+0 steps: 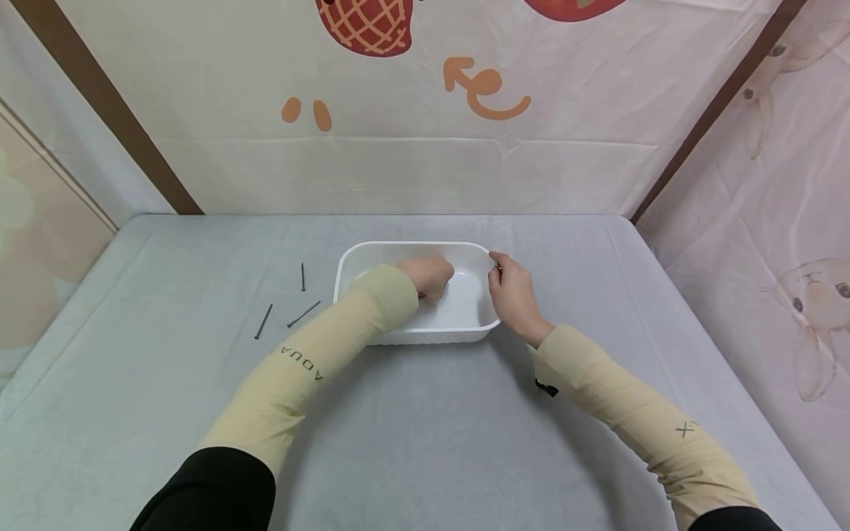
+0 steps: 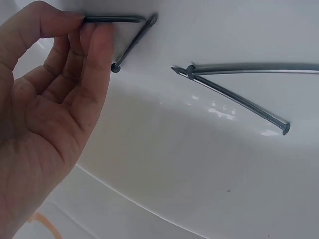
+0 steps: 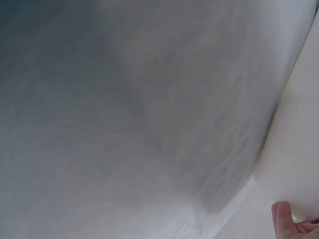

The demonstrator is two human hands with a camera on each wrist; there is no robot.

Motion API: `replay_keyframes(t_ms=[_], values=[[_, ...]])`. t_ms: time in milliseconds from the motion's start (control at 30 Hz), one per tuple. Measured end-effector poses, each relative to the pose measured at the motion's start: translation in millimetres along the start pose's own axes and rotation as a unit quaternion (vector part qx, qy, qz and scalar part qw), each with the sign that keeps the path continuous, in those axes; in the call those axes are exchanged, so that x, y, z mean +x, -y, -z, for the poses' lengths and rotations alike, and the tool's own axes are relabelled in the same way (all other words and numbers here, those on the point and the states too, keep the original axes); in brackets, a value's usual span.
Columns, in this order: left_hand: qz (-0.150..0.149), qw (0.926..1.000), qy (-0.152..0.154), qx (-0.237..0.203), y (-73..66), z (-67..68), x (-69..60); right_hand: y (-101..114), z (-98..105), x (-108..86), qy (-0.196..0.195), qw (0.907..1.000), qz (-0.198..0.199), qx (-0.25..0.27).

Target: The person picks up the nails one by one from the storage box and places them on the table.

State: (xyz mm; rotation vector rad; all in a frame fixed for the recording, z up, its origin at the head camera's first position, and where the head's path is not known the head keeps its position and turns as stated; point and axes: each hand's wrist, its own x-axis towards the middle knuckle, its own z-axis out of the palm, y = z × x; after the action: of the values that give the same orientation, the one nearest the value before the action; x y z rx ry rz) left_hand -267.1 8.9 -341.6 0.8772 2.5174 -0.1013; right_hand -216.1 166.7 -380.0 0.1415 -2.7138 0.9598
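A white rectangular tray [image 1: 432, 337] stands on the table. My left hand [image 1: 428, 276] reaches down inside it. In the left wrist view the thumb and fingertips of that hand pinch a dark metal nail [image 2: 114, 19]. Beside the fingers another nail [image 2: 134, 44] lies in the tray. Farther right in that view, a nail [image 2: 254, 68] and a slanting nail [image 2: 239, 99] cross each other. My right hand [image 1: 516, 296] grips the tray's right rim; only some of its fingertips [image 3: 284, 216] show at the corner of the right wrist view.
On the table [image 1: 425, 442], left of the tray, lie three loose nails: an upright-looking nail [image 1: 302, 277], a slanted nail [image 1: 304, 314] and a nearer nail [image 1: 263, 321]. A printed curtain [image 1: 412, 173] hangs along the table's back edge.
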Motion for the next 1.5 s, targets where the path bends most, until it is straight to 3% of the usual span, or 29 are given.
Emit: replay_keyframes(t_ms=[333,533,767,1067,1500], values=[[0.020,0.9995,0.002,-0.026,0.5,0.4,-0.3,1.9,0.9,0.1,-0.002,1.0000,0.001,0.000],[0.014,0.9997,0.001,-0.020,-0.2,3.6,0.4,2.4,1.6,0.5,-0.004,1.0000,0.004,0.002],[0.012,0.9997,0.020,-0.002,-1.0,10.4,2.2,4.2,5.4,1.3,0.012,0.9998,-0.010,0.008],[0.026,0.9977,0.052,-0.033,0.1,21.1,-2.9,5.1,7.6,2.6,0.014,0.9999,-0.009,0.002],[0.026,0.9968,0.065,-0.039,-1.3,27.1,-10.1,2.3,3.4,0.6,0.007,1.0000,-0.005,0.004]])
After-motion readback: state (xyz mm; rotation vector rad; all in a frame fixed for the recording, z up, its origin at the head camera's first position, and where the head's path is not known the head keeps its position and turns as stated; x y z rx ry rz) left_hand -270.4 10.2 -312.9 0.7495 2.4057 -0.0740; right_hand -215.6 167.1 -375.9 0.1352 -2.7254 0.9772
